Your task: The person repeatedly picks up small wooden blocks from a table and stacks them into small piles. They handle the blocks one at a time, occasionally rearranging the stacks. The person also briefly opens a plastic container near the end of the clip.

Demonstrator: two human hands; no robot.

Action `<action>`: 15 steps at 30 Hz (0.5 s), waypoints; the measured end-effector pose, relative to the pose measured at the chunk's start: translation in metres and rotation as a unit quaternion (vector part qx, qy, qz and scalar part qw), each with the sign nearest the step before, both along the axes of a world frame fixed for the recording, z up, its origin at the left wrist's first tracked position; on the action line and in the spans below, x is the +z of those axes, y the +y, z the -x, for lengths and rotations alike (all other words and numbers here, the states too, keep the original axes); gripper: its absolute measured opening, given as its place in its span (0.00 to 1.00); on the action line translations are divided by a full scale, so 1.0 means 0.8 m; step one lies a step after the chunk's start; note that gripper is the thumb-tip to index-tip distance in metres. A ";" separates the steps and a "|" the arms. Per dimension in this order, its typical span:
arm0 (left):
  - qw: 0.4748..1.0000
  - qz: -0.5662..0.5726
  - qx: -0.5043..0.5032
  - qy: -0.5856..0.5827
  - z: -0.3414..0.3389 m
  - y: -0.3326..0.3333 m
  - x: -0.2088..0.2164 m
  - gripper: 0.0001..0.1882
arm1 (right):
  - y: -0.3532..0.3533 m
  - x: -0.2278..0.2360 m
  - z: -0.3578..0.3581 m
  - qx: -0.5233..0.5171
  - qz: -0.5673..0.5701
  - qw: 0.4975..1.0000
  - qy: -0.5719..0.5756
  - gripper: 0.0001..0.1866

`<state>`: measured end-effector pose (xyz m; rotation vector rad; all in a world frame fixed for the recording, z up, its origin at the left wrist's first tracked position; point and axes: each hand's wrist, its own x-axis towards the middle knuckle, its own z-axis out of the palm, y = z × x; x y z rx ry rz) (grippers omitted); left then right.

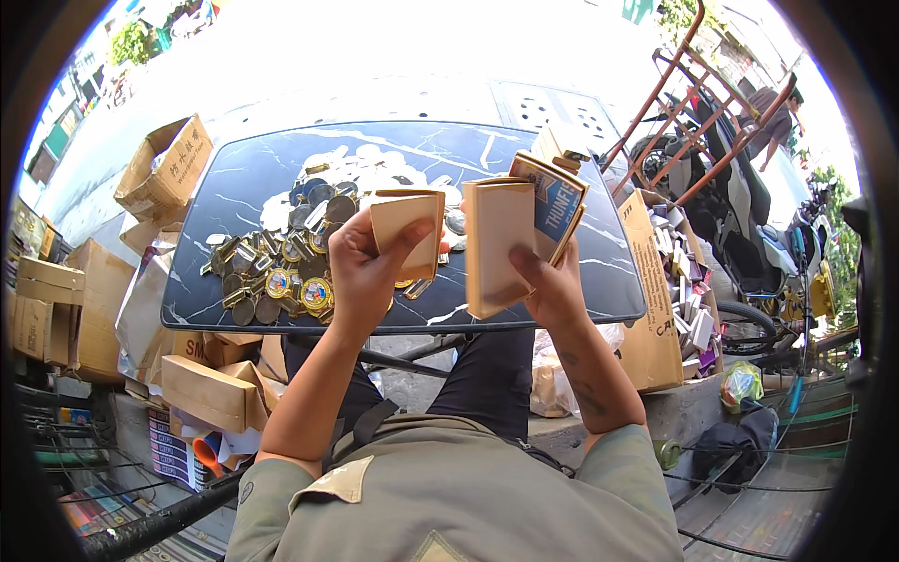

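My left hand (361, 267) is closed around a small cream cardboard box (408, 225), thumb across its near face. Beside it, my right hand (552, 281) grips another cream cardboard box (498, 239) together with a blue printed box (554, 201) that has a dark, light-edged side. The two hands are apart, both raised over the near part of a black marble-patterned table (552, 150). Behind and left of my left hand spreads a pile of round metal medallions (316, 292) and small shiny metal pieces, gold, silver and dark. My hands hide part of that pile.
Another small box (559, 145) stands at the table's far right. Right of the table, a tall carton (654, 309) is filled with small boxes; a rusty hand truck (698, 122) and a motorcycle (749, 225) are behind. Cartons (167, 169) crowd the left side. A person (775, 117) is at the far right.
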<state>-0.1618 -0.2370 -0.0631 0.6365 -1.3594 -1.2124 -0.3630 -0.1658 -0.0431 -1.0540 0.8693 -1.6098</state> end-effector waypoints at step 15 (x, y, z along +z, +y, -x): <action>0.998 0.051 0.031 0.031 0.004 -0.008 -0.027 0.09 | -0.030 -0.025 -0.027 -0.043 0.046 0.993 0.104 0.31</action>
